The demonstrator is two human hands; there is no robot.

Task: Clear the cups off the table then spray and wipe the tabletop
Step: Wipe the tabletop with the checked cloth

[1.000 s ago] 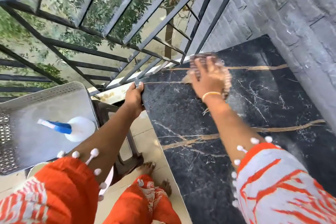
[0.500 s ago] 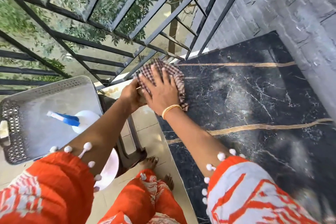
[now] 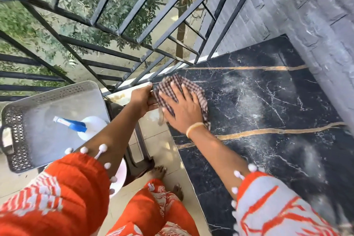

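Head view: wiping stroke reaching the near-left corner

I'm seeing the right hand [image 3: 183,110] pressing the checked cloth [image 3: 191,92] flat on the tabletop [image 3: 268,120], fingers straight and spread apart, cloth bunching out beyond the fingertips. A second ago that hand was working further in along the rail side; now it's coming back to the corner, just beside the left hand [image 3: 142,98], so I'm judging the wipe as mid-pass with the far and wall-side areas left to cover. The left hand is curling round the table edge, thumb on top, steadying it as before.

No cups are showing on the tabletop, so clearing is looking done. The spray bottle [image 3: 86,127] is lying in the grey basket [image 3: 17,130], well apart from both hands, left of the left wrist.

Surface: black marble with gold veins, hazy streaks past the cloth. Railing [image 3: 134,25] is running ahead of the fingertips, grey brick wall [image 3: 316,25] to the right.
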